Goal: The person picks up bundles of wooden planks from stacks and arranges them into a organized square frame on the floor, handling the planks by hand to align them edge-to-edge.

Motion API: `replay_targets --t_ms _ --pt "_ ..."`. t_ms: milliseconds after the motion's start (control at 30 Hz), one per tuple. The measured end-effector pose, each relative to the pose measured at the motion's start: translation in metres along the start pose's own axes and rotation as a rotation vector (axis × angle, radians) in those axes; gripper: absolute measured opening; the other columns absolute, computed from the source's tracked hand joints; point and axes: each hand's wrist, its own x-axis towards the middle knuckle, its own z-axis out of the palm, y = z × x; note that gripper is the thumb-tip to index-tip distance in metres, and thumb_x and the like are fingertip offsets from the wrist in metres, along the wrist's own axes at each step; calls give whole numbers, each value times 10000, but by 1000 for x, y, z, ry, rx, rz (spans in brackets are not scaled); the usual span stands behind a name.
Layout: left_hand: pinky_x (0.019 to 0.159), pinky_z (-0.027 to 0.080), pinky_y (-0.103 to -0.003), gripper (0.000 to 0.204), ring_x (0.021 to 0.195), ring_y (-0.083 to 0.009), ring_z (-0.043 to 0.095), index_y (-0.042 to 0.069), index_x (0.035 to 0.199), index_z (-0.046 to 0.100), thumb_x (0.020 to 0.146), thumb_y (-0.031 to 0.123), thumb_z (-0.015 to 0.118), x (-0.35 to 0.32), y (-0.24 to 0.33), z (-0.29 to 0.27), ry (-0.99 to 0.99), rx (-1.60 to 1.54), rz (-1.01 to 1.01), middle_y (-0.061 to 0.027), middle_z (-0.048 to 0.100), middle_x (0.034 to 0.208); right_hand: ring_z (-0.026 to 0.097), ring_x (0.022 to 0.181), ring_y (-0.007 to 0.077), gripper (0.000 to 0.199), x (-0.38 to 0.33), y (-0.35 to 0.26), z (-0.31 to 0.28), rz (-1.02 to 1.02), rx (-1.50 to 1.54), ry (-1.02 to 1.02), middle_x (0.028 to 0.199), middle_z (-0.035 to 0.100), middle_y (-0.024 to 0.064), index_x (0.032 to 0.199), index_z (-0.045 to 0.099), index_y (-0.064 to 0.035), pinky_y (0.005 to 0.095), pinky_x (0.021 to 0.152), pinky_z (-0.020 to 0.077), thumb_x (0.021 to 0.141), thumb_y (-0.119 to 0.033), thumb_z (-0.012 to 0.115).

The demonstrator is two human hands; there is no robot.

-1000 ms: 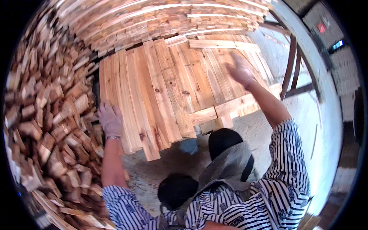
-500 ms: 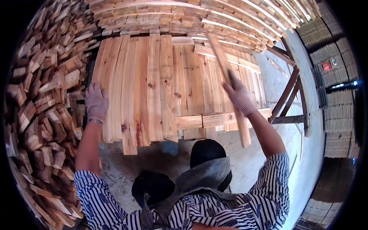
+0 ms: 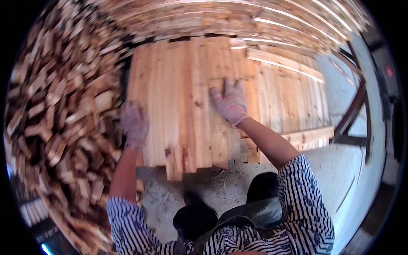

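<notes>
Long wooden planks (image 3: 185, 102) lie side by side in front of me, their near ends uneven. My left hand (image 3: 134, 124), in a pale work glove, rests at the left edge of the row; motion blurs its fingers somewhat, but they look stretched out. Over the right part of the row, my gloved right hand (image 3: 230, 102) lies flat with its fingers spread, touching the boards and holding nothing. Crosswise boards (image 3: 287, 63) lie over the far right planks, and another crosswise board (image 3: 310, 136) runs along their near right side.
A large heap of short wood offcuts (image 3: 76, 123) rises on the left. Stacked lumber (image 3: 191, 19) stands along the far side. At the right is a dark angled frame (image 3: 355, 106) on the pale concrete floor (image 3: 331, 178).
My right hand has let go of the plank it held and moved left onto the row, where another plank now lies. The view has swung, shifting the scene rightward.
</notes>
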Motion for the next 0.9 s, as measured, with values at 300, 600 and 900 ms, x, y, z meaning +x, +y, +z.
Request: replay_targets --t_ms 300,600,900 --pt "912 551 -475 464 1099 -362 674 -42 1336 527 935 191 510 -37 98 -33 -269 214 -354 -228 629 1299 399 1397 494 722 -78 25 -56 -425 -209 -273 1533 404 295 1504 406 -24 474 1180 326 956 -450 605" --pt "981 514 -381 426 1164 -326 649 75 1339 599 974 293 598 -184 249 -416 -472 -1049 -1463 -193 659 1272 569 1279 383 619 -294 144 -161 -602 -134 -900 1386 582 252 1450 508 -21 425 1082 454 975 -403 613" --pt "626 477 -404 245 723 -192 574 184 790 541 961 343 614 -471 303 -718 808 -1451 -2321 14 494 711 617 1250 358 670 -364 9 -240 -806 -631 -1404 1331 628 265 1479 468 -22 402 1039 480 982 -456 583"
